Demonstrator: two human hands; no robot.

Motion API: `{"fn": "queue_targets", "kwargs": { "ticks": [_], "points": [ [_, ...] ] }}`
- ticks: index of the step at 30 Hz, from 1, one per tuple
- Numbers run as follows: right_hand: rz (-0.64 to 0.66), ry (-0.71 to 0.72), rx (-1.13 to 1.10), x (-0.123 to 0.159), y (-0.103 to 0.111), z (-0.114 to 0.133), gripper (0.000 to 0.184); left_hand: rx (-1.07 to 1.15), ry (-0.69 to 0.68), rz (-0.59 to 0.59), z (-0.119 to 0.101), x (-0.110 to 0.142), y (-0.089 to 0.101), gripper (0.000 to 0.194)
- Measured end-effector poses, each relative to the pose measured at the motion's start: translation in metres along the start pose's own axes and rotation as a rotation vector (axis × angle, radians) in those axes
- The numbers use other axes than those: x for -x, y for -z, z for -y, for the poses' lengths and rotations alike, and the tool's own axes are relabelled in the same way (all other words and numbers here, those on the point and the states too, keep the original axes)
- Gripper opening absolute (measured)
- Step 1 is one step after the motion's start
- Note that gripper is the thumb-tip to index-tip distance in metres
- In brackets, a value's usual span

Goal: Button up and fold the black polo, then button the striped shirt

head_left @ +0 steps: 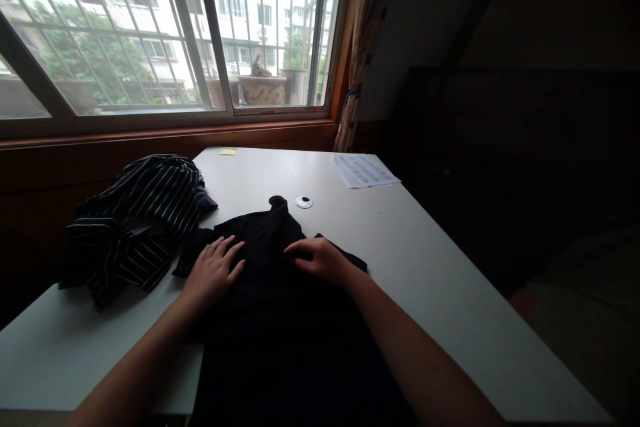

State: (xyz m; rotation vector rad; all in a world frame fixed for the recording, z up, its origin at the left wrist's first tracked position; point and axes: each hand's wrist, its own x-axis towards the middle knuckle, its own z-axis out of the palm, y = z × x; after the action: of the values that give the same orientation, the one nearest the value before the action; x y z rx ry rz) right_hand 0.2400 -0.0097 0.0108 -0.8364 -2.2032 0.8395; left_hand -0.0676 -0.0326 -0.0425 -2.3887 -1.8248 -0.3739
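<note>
A black garment (273, 320) lies spread on the white table (450, 293), running from the near edge toward the middle. My left hand (213, 272) rests flat on its left part, fingers stretched out and slightly apart. On the garment's upper right part, my right hand (323, 257) presses down with fingers together and pointing left. Neither hand holds anything lifted.
A crumpled black-and-white striped garment (135, 223) sits on the table's left side. Behind the black garment are a round cable-hole cover (303, 201) and a dark hole (276, 199). A printed sheet (363, 170) and a yellow sticky note (228, 151) lie near the window (165, 33).
</note>
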Motion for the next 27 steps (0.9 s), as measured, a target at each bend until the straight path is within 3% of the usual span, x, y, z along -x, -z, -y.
{"fn": "queue_targets", "kwargs": {
  "ticks": [5,11,14,21,27],
  "points": [
    [-0.112,-0.114,-0.049,0.002,0.012,-0.012,0.029,0.057,-0.042,-0.076,0.002,0.000,-0.001,0.045],
    [0.045,-0.146,-0.018,0.002,0.000,-0.016,0.032,0.062,-0.049,-0.095,0.000,0.000,0.002,0.043],
    [0.047,-0.180,0.001,0.003,-0.002,-0.023,0.033,0.070,-0.057,-0.103,0.000,0.000,0.002,0.043],
    [-0.158,-0.253,-0.057,0.001,0.008,-0.030,0.023,0.121,-0.037,-0.117,0.002,-0.001,0.003,0.037],
    [-0.365,-0.283,-0.370,-0.001,0.012,-0.031,0.021,0.136,-0.034,-0.109,-0.001,-0.001,0.009,0.033]
  ]
}}
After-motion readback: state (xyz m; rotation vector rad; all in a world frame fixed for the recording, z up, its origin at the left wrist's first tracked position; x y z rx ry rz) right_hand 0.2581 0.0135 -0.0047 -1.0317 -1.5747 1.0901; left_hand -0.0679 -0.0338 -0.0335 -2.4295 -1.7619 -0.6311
